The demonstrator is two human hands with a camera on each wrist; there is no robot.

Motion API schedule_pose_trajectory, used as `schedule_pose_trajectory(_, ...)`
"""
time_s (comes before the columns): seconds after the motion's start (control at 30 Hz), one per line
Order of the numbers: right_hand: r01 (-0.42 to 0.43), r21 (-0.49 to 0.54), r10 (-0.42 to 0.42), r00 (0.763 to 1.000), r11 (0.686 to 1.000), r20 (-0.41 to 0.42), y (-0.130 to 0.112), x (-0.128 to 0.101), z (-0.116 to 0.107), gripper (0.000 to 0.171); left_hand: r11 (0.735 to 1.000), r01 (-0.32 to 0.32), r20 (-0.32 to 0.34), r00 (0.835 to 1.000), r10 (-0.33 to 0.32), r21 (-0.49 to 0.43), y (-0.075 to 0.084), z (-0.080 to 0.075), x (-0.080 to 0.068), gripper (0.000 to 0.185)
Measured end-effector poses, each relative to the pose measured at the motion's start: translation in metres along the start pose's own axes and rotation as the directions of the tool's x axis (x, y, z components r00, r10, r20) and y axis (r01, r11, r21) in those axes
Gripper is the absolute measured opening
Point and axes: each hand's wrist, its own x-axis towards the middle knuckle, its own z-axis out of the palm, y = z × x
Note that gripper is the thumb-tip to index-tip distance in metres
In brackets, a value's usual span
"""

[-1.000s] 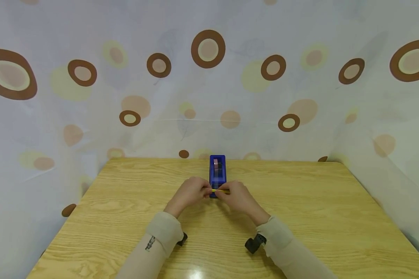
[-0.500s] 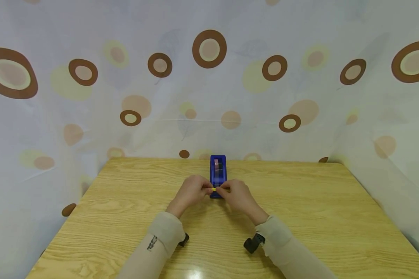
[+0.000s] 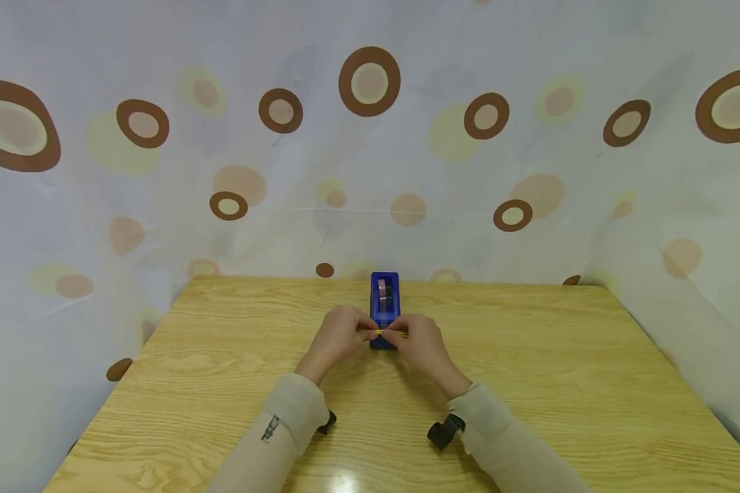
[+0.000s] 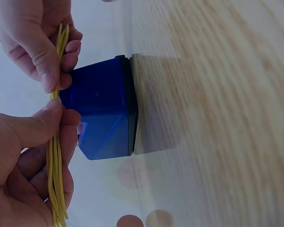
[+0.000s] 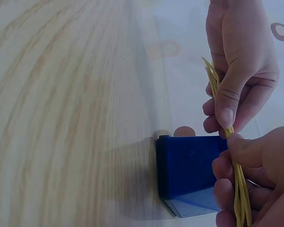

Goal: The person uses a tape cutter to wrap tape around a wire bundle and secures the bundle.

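Head view: left hand and right hand pinch a bundle of thin yellow strands, gathered taut before the blue plastic tape dispenser.

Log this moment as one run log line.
left hand: pinches yellow strands | right hand: pinches same strands | blue tape dispenser: behind, on table

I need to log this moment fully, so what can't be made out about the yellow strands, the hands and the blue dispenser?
- Yellow strands: ends hidden inside both fists in the wrist views; too small to count in the head view.
- Blue dispenser: near end hidden behind the left hand and right hand; its tape roll is too small to read.
- Dispenser top: cut off in both wrist views.
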Motion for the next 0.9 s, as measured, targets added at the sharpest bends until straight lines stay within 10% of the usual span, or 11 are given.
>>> schedule_pose_trajectory(0.9,-0.002,0.005,0.002,0.994,1.0,-0.109,0.007,-0.001,0.014,0.011,0.998,0.025,-0.11,0.993,-0.032,-0.061,-0.005,0.0,0.002,0.013)
